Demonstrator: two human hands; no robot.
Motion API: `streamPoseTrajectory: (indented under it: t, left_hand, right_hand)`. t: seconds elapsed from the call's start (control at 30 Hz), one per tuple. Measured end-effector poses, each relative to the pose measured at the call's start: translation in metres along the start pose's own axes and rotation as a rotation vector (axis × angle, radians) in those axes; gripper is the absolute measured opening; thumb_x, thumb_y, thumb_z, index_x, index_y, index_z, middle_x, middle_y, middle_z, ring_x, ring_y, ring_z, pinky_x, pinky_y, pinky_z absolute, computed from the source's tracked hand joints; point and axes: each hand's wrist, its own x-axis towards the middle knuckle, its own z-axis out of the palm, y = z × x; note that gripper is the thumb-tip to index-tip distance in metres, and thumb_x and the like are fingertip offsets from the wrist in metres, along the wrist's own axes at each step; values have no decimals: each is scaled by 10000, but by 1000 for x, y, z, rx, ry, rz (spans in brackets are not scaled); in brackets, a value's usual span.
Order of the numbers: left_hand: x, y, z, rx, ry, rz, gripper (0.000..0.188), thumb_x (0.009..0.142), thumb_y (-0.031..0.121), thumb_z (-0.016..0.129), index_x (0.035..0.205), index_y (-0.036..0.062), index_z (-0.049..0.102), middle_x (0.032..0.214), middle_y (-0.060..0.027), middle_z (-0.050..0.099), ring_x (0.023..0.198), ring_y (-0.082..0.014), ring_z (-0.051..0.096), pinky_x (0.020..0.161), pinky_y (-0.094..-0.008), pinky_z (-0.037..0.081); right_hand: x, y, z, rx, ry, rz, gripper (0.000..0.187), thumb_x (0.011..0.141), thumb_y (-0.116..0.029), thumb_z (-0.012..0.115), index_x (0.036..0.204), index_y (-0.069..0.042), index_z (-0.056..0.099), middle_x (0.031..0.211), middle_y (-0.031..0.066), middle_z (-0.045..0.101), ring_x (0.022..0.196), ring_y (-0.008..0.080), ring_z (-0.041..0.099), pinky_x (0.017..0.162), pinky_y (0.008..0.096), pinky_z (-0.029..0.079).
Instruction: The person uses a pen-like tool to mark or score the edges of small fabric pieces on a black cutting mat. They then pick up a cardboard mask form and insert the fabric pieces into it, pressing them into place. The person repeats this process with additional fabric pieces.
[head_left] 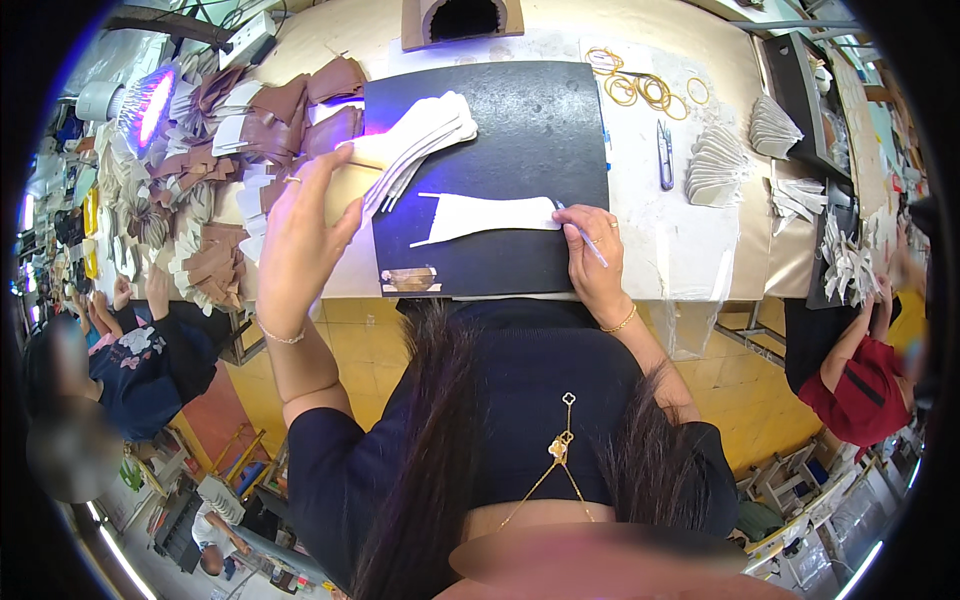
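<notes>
My left hand (312, 215) is closed on the lower left end of a fanned stack of white cut pieces (430, 128), tilted over a black board (540, 110). A single white piece (490, 216) lies flat on that board, its two narrow prongs pointing left. At this piece's right end, my right hand (597, 255) pinches a slim, pale, pen-like tool (597, 250), with fingertips close to the edge of the piece. What the tool's tip is like is too small to tell.
Brown pieces (280, 110) and pale ones pile up at the left, beside a lit lamp (152, 108). Right of the board lie yellow rubber bands (650, 92), thread snips (665, 155) and fanned white stacks (716, 165). Other people sit at both sides.
</notes>
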Motion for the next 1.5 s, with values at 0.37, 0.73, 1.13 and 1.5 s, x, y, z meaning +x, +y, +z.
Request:
streamPoseTrajectory:
  t: [0.37,0.73,1.13,1.5]
  left_hand:
    - [64,-26,56,-89,-30,163,495,846,111,718,1322,103,581,1202,-160,657,1081,-360,635,939,-425,502]
    - [38,0,101,-162,167,386,390,809,57,771,1185,47,668,1156,-150,617,922,-337,679,781,-400,587]
    - [8,25,169,-223,-33,563,192,797,136,786,977,75,756,1162,-71,687,1018,-270,611,871,-399,491]
    - [6,26,175,-151,28,598,193,809,172,753,984,90,739,1168,-51,689,1027,-234,602,891,-385,466]
  right_hand:
    - [0,1,1,46,-7,-33,122,993,-118,586,1090,-57,625,1007,102,676,942,267,645,897,388,429]
    - [-7,10,2,228,99,124,172,1019,-161,554,1135,-65,637,1094,116,661,1016,278,596,930,388,423]
    - [-5,8,-1,190,70,128,170,1022,-170,551,1120,-67,646,1084,116,662,1018,284,597,939,385,419]
    - [-5,9,1,246,70,109,158,1015,-151,555,1107,-63,648,1042,109,673,998,297,615,907,397,456]
